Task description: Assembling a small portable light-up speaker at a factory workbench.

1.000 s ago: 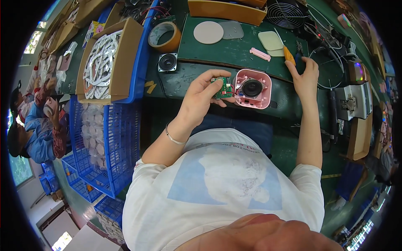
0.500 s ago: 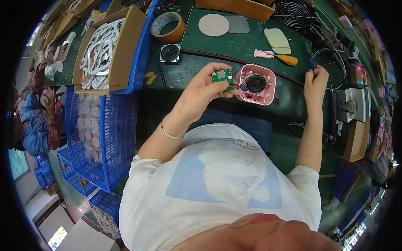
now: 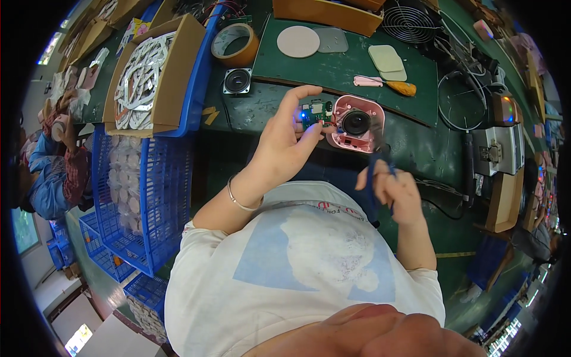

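Along the near edge of the workbench point(image 3: 250, 112), the left hand point(image 3: 285, 138) is pinching the green circuit board point(image 3: 314, 110), probably light, stiff, fragile and best held by its rim, beside the pink housing point(image 3: 364, 105), while the right hand point(image 3: 397, 191) is clasping a blurred blue-handled tool point(image 3: 370, 179).

A factory workshop for small electronics assembly is shown. At a green workbench point(image 3: 297, 70), a bare circuit board point(image 3: 316, 110) is seen beside an open pink speaker housing point(image 3: 376, 110), and a loose square-framed loudspeaker point(image 3: 238, 81) and a roll of brown tape point(image 3: 252, 49) are laid out. Flat pale frames point(image 3: 141, 80) are heaped in bulk in a cardboard box point(image 3: 181, 68). Bagged round parts point(image 3: 125, 184) are stacked in a blue plastic crate point(image 3: 169, 199), and a neighbouring place is occupied by a co-worker in blue point(image 3: 52, 178).
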A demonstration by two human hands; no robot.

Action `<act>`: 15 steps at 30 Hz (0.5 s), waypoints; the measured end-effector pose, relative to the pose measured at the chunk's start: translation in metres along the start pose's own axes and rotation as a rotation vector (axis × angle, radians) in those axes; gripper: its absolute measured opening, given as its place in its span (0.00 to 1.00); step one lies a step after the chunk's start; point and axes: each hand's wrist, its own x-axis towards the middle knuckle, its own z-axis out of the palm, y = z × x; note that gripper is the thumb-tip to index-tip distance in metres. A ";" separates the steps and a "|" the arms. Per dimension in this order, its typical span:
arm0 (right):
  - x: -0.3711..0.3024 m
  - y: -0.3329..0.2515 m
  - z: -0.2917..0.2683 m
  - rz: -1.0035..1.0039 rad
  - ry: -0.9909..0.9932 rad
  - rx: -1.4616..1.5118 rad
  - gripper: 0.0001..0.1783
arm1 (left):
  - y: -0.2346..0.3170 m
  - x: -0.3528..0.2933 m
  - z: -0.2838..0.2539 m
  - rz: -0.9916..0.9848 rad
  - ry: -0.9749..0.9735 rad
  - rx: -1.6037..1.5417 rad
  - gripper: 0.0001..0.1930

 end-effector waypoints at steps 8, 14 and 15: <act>0.003 0.007 0.028 0.257 -0.117 -0.026 0.24 | 0.003 -0.011 0.007 0.088 0.060 0.228 0.26; 0.007 0.007 0.037 0.155 -0.097 -0.077 0.17 | 0.005 -0.014 0.008 0.258 0.100 0.493 0.25; 0.007 0.007 0.037 0.135 -0.099 -0.106 0.17 | 0.004 -0.014 0.008 0.259 0.096 0.493 0.25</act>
